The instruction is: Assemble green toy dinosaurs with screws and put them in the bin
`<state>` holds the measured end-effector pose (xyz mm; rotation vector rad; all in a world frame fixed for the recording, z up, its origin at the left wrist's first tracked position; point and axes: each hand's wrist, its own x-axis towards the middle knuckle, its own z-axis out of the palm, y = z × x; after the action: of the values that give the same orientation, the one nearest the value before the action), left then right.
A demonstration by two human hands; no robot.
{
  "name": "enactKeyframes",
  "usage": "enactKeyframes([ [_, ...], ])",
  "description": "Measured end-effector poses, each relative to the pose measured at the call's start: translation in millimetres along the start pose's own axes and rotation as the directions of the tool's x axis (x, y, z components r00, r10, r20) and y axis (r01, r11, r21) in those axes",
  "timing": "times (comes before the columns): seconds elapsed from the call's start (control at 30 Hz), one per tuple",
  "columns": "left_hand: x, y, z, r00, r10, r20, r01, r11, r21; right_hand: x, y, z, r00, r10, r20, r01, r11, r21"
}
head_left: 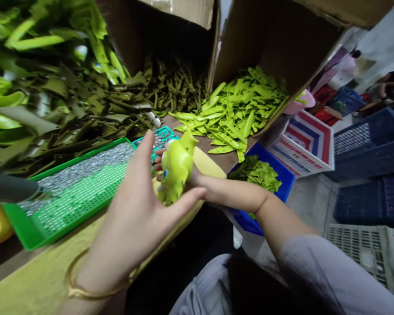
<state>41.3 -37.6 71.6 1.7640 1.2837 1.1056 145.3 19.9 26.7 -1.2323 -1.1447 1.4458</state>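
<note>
A yellow-green plastic toy head (177, 166) with a blue eye and a jagged lower edge is up in front of me. My right hand (196, 175) is mostly hidden behind it, its fingertips curling round the far left side, and appears to hold it. My left hand (144, 197), with a gold bangle at the wrist, is spread wide around the near side of the toy head. Its thumb and index finger stand far apart; whether the palm touches the toy cannot be told. Under the hands, a green basket (82, 192) holds small silvery metal pieces, apparently screws.
Dark olive pieces (95, 100) are heaped behind the basket. Lime-green pieces (239, 109) spill from a cardboard box (265, 39). A blue bin (287, 175) with green pieces stands right. A dark tool, perhaps a screwdriver (9, 188), juts in at left. Crates (364, 249) line the right.
</note>
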Motion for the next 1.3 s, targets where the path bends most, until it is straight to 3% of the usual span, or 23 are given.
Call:
enactKeyframes([
  [0.1,-23,19,-10.0,0.998,0.029,-0.056,-0.03,0.999,-0.02,-4,-20,6,0.993,0.045,0.109,-0.059,0.99,0.125],
  [0.17,-31,27,-18.2,0.981,-0.004,-0.194,-0.009,0.998,-0.067,-2,-36,6,0.982,0.046,0.183,-0.068,0.991,0.113],
  [0.23,-38,20,-26.0,0.945,-0.067,-0.32,0.007,0.983,-0.185,5,-43,-3,0.973,0.04,0.228,-0.05,0.998,0.038],
  [0.3,-49,-4,-30.2,0.921,-0.193,-0.338,0.038,0.909,-0.415,18,-38,-18,0.969,0.077,0.235,-0.071,0.997,-0.032],
  [0.37,-64,-39,-29.3,0.895,-0.368,-0.251,0.123,0.747,-0.654,33,-20,-35,0.962,0.167,0.218,-0.146,0.984,-0.105],
  [0.43,-78,-75,-24.3,0.858,-0.49,-0.155,0.208,0.607,-0.767,49,3,-48,0.979,0.145,0.145,-0.12,0.979,-0.167],
  [0.5,-87,-103,-18.2,0.839,-0.539,-0.075,0.261,0.519,-0.814,63,23,-54,0.993,0.073,0.091,-0.053,0.977,-0.209],
  [0.6,-88,-123,-10.4,0.831,-0.554,-0.055,0.254,0.465,-0.848,80,37,-51,0.997,-0.075,0.026,0.08,0.955,-0.285],
  [0.7,-80,-129,-2.7,0.812,-0.57,-0.125,0.205,0.48,-0.853,80,35,-38,0.976,-0.217,0.023,0.209,0.9,-0.382],
  [0.77,-75,-131,2.7,0.792,-0.586,-0.173,0.173,0.487,-0.856,67,33,-25,0.935,-0.335,0.117,0.35,0.814,-0.464],
  [0.9,-75,-137,10.4,0.788,-0.574,-0.224,0.11,0.488,-0.866,22,45,3,0.766,-0.481,0.427,0.64,0.51,-0.575],
  [1.03,-79,-139,12.0,0.797,-0.542,-0.267,0.083,0.536,-0.84,-7,65,16,0.672,-0.475,0.568,0.718,0.232,-0.656],
  [1.13,-79,-139,11.5,0.794,-0.547,-0.267,0.082,0.53,-0.844,-2,64,13,0.627,-0.483,0.612,0.747,0.148,-0.648],
  [1.2,-79,-139,11.2,0.795,-0.55,-0.254,0.081,0.511,-0.856,18,58,4,0.663,-0.527,0.532,0.699,0.181,-0.692],
  [1.3,-80,-140,10.8,0.789,-0.565,-0.243,0.074,0.479,-0.875,65,50,-15,0.798,-0.529,0.29,0.474,0.253,-0.843],
])
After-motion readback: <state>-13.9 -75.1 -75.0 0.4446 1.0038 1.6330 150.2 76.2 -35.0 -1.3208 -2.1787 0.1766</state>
